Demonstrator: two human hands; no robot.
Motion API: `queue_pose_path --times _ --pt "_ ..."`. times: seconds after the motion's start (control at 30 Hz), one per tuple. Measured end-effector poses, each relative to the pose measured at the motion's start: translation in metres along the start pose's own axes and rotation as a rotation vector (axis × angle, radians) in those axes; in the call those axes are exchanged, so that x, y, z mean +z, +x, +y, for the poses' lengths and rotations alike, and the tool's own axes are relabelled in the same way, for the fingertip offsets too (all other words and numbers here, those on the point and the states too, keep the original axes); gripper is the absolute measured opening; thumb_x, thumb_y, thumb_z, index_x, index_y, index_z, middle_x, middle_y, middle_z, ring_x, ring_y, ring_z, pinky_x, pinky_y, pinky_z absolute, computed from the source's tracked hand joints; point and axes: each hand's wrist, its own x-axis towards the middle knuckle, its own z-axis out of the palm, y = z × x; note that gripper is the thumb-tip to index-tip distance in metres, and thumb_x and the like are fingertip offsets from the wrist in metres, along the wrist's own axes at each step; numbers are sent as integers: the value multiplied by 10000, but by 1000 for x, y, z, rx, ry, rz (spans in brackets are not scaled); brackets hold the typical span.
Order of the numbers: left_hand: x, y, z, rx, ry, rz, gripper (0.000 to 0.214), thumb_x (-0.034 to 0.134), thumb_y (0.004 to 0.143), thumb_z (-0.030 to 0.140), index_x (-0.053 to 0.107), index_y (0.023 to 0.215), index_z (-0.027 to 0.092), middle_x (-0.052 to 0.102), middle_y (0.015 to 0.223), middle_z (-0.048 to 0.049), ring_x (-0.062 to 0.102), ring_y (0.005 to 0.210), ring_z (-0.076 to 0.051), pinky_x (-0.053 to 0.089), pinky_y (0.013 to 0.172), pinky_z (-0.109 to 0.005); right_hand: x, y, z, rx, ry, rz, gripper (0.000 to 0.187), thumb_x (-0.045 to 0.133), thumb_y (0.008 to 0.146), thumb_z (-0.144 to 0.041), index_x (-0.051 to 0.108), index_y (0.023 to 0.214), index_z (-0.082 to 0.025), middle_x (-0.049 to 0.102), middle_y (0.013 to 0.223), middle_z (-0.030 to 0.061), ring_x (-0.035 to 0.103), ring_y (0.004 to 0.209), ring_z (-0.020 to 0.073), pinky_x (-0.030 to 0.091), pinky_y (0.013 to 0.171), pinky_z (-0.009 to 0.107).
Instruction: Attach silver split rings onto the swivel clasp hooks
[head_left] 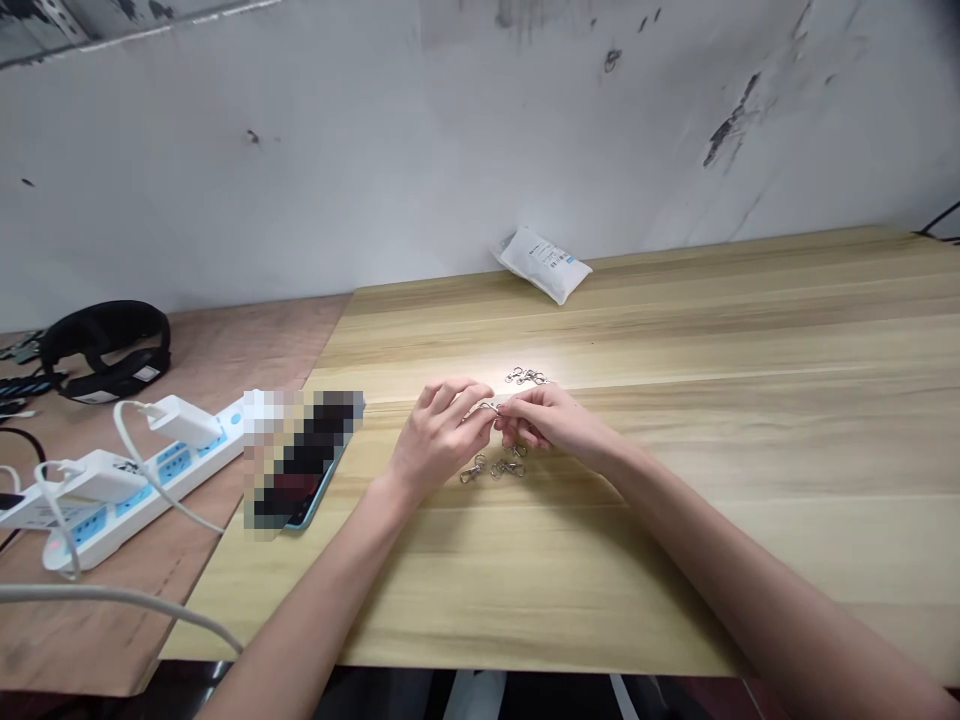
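Note:
Both hands meet above the middle of the wooden table (675, 400). Between the fingertips of my left hand (444, 432) and my right hand (551, 418) is a small silver metal clasp (489, 407); fingers cover much of it. Each hand pinches one side of it. Just below the hands lie several loose metal clasps (508, 467), looking like lobster-claw swivel clips. Behind my right hand's fingers sits another small pile of metal clasps (527, 376), partly hidden by that hand.
A phone (319, 485), mostly blurred out, lies left of my hands. Farther left, a white power strip (161, 480) with plugged chargers and cables rests on a brown surface, near a black headband (109, 345). A white plastic packet (544, 262) lies against the wall.

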Motion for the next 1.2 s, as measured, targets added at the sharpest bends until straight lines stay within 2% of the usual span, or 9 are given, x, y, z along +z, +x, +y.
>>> queue_pose_path --times 0.13,0.27,0.5,0.6,0.7,0.8,0.93,1.03,1.2 --pt "0 1 3 -41 -20 139 92 618 846 146 664 835 224 704 1056 -29 587 998 -214 432 836 -343 -1 -2 -2 4 -28 -34 436 558 878 -534 667 735 -137 650 623 28 392 404 50 285 405 216" --pt "0 2 4 -84 -67 137 89 632 833 148 672 828 226 697 1076 -32 576 1005 -218 442 853 -346 -1 -4 -2 -74 11 -60 407 574 880 -520 675 747 -149 594 593 -1 403 441 53 302 423 205" --pt "-1 1 2 -233 -111 133 66 639 830 170 674 821 224 685 1077 -39 565 1026 -226 427 877 -364 3 0 -1 -238 82 168 276 669 819 -436 676 836 -161 611 671 -7 407 466 58 361 437 213" --pt "0 -1 1 -322 -148 137 47 655 819 177 678 810 217 673 1073 -43 556 1031 -231 422 891 -375 2 -4 -4 -269 37 90 232 704 790 -379 676 892 -173 629 713 1 474 536 82 382 468 215" --pt "1 -2 -1 -368 -169 147 50 665 810 170 682 814 217 666 1078 -39 549 1041 -233 415 918 -391 0 -9 -6 -252 -63 12 239 675 815 -396 664 757 -163 601 668 2 464 552 87 349 483 221" --pt "1 -2 -1 -377 -180 164 57 666 810 164 685 818 218 664 1074 -37 546 1037 -233 415 921 -396 2 -8 -3 -268 -128 72 306 662 825 -442 615 699 -167 537 628 -23 403 524 78 317 486 229" --pt "0 -1 1 -337 -210 176 47 670 815 173 688 828 215 664 1062 -40 550 1027 -228 422 908 -390 7 -3 3 -332 -209 109 273 633 855 -449 657 934 -189 585 778 -3 433 572 90 349 531 241" --pt "-3 0 1 -328 -215 187 48 664 821 174 686 833 215 661 1069 -41 549 1029 -228 421 909 -394 2 -1 5 -326 -262 35 291 570 896 -443 674 861 -173 562 705 -2 422 574 100 333 527 246" --pt "-5 1 0 -373 -242 200 62 645 836 168 678 831 219 659 1067 -40 542 1037 -229 418 925 -406 -7 -3 2 -266 -310 110 281 591 883 -436 659 854 -165 510 637 -22 389 540 94 290 496 240"
